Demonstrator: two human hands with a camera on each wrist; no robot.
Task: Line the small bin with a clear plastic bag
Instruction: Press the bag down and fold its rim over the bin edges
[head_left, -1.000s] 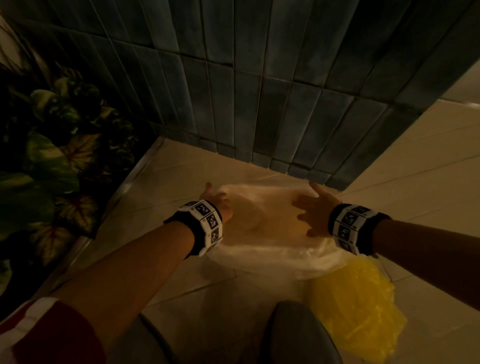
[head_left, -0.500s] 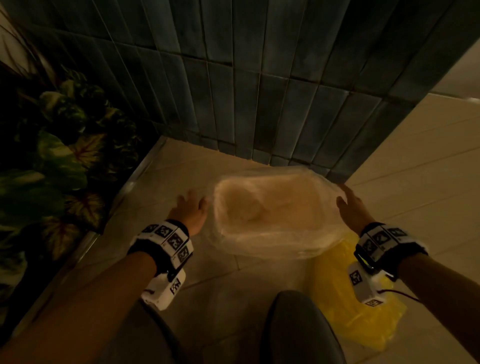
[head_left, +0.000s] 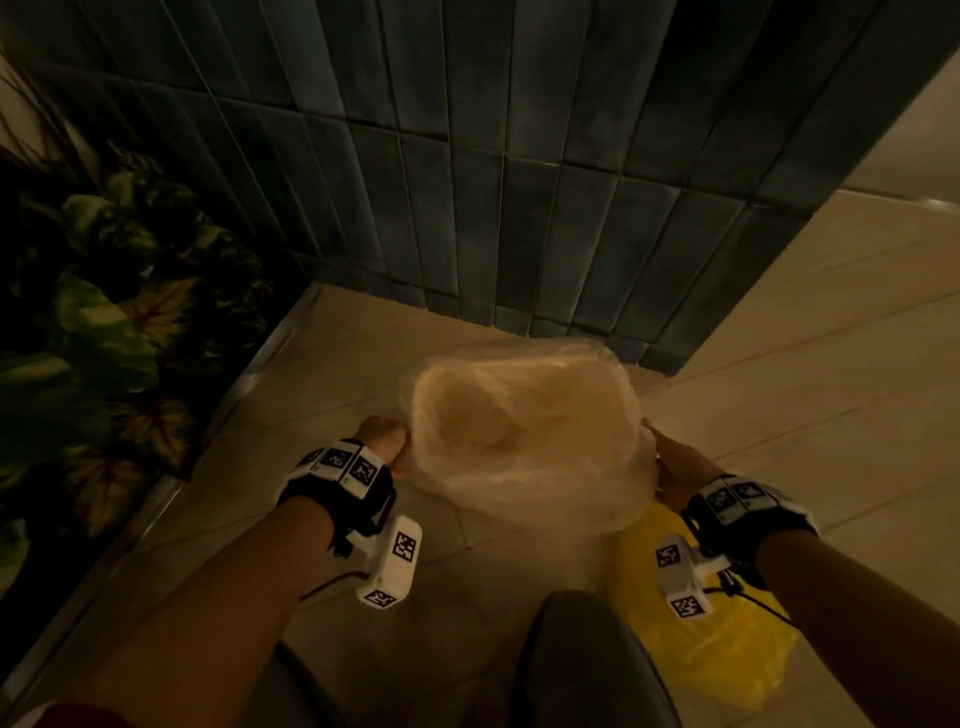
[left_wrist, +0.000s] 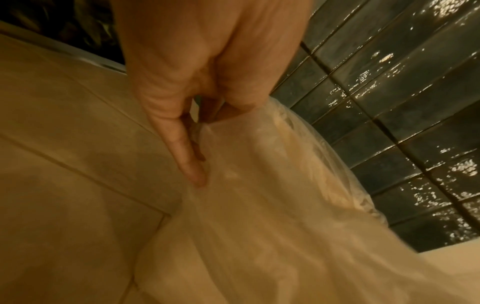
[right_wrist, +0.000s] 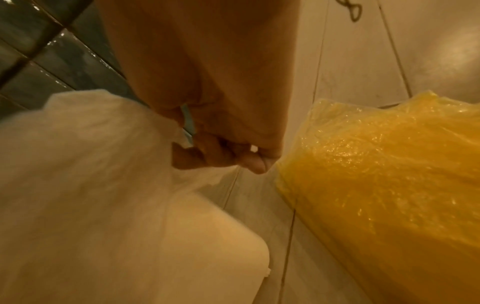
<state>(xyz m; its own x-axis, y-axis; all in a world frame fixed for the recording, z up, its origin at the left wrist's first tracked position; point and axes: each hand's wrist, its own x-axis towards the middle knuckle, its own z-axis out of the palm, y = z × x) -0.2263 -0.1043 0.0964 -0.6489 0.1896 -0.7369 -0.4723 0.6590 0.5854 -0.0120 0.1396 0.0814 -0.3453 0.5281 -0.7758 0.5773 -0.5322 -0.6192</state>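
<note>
Clear plastic bag (head_left: 524, 467) is pinched by my left hand (head_left: 382, 441) and right hand (head_left: 670, 470); I should draw it evenly down the small bin (right_wrist: 182, 246), gently, avoiding tears.

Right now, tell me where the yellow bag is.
In the head view the yellow bag lies on the floor, lower right, beside the bin, beneath the right hand.

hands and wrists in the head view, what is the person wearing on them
Both forearms are bare. Each wrist carries a black band topped with white blocks printed with black square markers. A white camera box with the same markers hangs under the left wrist, another under the right, each trailing a thin dark cable. No gloves on the left hand or right hand.
</note>
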